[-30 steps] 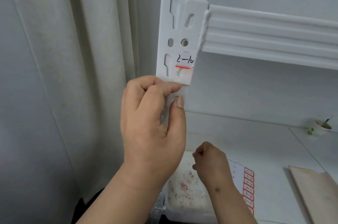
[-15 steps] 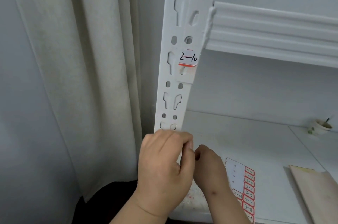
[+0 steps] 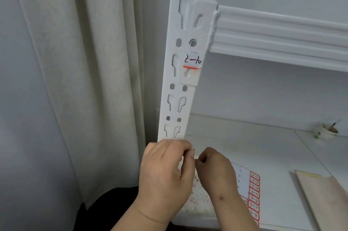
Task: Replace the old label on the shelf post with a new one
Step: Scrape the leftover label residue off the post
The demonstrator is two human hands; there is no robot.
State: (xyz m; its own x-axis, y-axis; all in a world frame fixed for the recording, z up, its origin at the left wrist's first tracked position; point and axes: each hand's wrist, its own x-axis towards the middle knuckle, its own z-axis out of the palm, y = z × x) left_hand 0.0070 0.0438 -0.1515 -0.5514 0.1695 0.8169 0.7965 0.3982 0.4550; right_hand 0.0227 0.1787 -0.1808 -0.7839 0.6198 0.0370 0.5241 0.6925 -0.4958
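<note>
Head view, old label (image 3: 192, 62) on shelf post (image 3: 180, 87), well above left hand (image 3: 165, 176) and right hand (image 3: 216, 170), both hands' fingers curled, pinch contents unclear.

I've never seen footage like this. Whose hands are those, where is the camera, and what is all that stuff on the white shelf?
No machine here: a person wears a camera on the head, looking down at their own hands. The left hand and right hand meet low in front of the white shelf post, fingers curled as if pinching something small; what it is, I cannot tell. On the post sits a handwritten label with a red stripe. On the shelf board lie a sheet of red-edged labels, a flat tan object and a small cup.
</note>
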